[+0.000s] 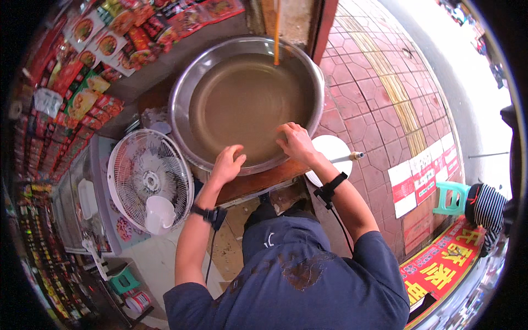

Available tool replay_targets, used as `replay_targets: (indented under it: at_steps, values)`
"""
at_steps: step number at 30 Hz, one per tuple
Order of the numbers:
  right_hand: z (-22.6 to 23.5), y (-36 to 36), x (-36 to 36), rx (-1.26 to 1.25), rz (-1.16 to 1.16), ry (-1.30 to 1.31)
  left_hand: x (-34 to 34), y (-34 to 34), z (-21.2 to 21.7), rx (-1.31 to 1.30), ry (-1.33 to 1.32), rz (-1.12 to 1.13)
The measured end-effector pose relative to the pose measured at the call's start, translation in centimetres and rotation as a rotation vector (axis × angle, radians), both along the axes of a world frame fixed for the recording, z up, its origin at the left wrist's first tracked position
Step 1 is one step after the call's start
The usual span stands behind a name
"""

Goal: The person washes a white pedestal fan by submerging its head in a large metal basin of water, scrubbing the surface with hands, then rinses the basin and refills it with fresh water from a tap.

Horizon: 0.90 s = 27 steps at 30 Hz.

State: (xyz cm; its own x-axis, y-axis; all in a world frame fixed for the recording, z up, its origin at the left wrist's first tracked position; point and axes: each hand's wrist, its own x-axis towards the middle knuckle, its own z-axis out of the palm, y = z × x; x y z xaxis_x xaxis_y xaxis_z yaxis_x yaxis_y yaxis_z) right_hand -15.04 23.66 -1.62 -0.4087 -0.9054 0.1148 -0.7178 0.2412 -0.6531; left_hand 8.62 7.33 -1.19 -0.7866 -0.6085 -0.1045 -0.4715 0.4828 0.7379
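A wide metal basin (181, 104) holds brownish, murky water. Above its near rim, my left hand (226, 165) is held with thumb and fingers apart and nothing in it. My right hand (297, 142) hovers over the near right part of the basin, fingers bent but spread from the thumb, also holding nothing. Whether either hand touches the rim I cannot tell. Left of the basin lies a round white wire fan grille (124, 165) with a white plastic jug (159, 214) in it. A white round base (333, 146) with a metal pole stands beside my right wrist.
Shelves of colourful food packets (104, 41) line the left wall. An orange tube (276, 33) hangs over the basin's far edge. Red paving (363, 104) runs along the right, with a green stool (454, 198) and a red banner (440, 264). A wooden ledge (242, 186) supports the basin.
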Motion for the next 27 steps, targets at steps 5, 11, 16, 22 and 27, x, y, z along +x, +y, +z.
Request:
replay_targets:
  at_steps: [5, 11, 16, 22, 27]
  values:
    - [-5.3, -7.5, 1.2, 0.043, -0.085, -0.202, -1.6, -9.1, -8.0, 0.372, 0.029, 0.639]
    - [-14.6, -12.4, 0.5, 0.083, -0.532, -1.168, -3.5, -13.6, -14.8, 1.03, 0.173, 1.004]
    - [-17.3, -14.7, 1.7, -0.027, -0.817, -1.649, -7.0, -8.7, -9.2, 1.436, 0.473, 0.376]
    - [-14.8, -17.0, 1.7, -0.405, -0.876, -2.176, -11.6, -1.5, -4.1, 0.583, 0.421, 0.032]
    - [-10.7, -18.0, 2.2, -0.809, 0.774, -2.634, -15.0, -5.9, -10.6, 0.111, 0.291, 0.186]
